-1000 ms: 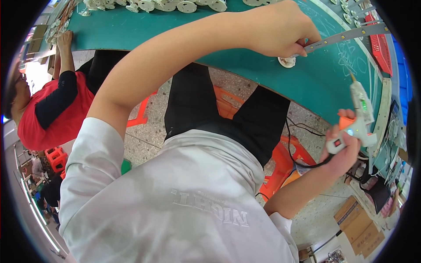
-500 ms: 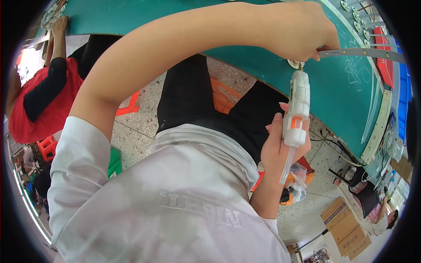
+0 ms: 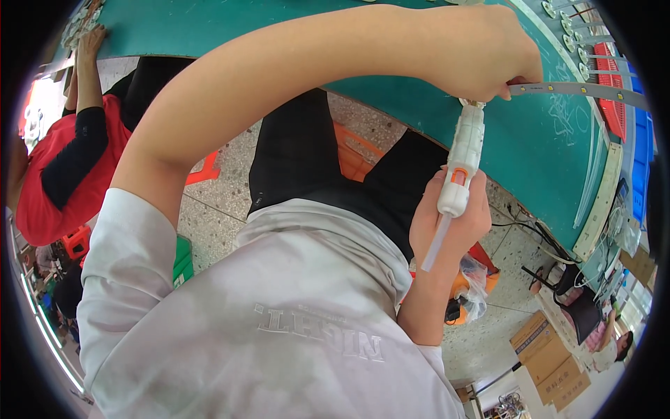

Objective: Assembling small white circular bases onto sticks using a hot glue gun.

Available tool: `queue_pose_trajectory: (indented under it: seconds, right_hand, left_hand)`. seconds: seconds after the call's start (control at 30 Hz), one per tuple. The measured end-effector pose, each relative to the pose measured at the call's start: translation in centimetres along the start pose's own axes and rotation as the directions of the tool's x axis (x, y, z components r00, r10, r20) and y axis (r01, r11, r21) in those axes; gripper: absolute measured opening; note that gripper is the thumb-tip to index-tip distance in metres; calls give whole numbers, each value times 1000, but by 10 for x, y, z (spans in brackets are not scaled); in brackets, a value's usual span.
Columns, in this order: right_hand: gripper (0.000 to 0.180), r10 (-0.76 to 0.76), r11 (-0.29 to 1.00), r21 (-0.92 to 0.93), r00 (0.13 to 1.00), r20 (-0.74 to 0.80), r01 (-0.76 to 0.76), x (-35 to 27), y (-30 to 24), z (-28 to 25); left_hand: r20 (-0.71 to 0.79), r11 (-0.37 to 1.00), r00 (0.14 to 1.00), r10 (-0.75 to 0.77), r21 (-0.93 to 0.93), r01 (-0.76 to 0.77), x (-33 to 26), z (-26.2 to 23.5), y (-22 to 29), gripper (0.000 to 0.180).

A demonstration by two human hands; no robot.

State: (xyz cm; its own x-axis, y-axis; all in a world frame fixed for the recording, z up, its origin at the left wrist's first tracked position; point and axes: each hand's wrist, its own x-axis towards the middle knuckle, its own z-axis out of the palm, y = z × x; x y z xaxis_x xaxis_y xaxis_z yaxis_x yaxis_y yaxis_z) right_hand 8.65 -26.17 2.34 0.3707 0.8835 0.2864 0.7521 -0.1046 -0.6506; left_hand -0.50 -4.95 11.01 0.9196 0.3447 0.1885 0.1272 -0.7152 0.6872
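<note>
Stretched across the top of the view, my left arm ends in my left hand (image 3: 492,52), closed with fingertips pinching a pale LED strip (image 3: 585,89) that runs off to the right. My right hand (image 3: 450,223) grips a white hot glue gun (image 3: 466,143) with an orange part near its rear. A translucent glue stick (image 3: 437,243) sticks out of the gun's back end. Its front end is right beside my left hand, over the edge of a small round pale piece that is mostly hidden; the nozzle tip cannot be made out.
The green table (image 3: 391,94) spans the top and right. Along its far right are a red basket (image 3: 612,115), blue bins (image 3: 642,153) and several thin rods on round bases (image 3: 569,43). At left a person in red (image 3: 70,174) works. Cardboard boxes (image 3: 548,356) stand lower right.
The glue gun has moved forward and slightly left, tilting, so its nozzle is now out of sight near my left hand. The LED strip has dropped slightly at its right end.
</note>
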Motion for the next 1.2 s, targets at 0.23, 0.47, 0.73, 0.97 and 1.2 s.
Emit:
queue_pose_trajectory:
  seconds: [0.23,0.47,0.73,0.97,1.2]
  right_hand:
    - [19,-86,996,-34,996,-7,85,0,-9,-1]
    - [20,-46,999,1,998,32,46,-5,-9,-4]
    - [19,-49,999,-17,998,33,49,2,-8,-5]
    - [30,-61,995,-72,995,79,67,0,-1,-5]
    - [30,-91,995,-45,995,51,93,-3,3,-6]
  left_hand:
    - [0,1000,1000,-25,-14,25,1,1,4,6]
    - [4,1000,1000,11,25,-11,1,3,4,6]
    - [32,1000,999,-10,-24,11,6,2,4,7]
    - [26,1000,999,-29,-1,29,2,1,8,7]
    - [24,999,999,-32,-6,32,3,3,7,7]
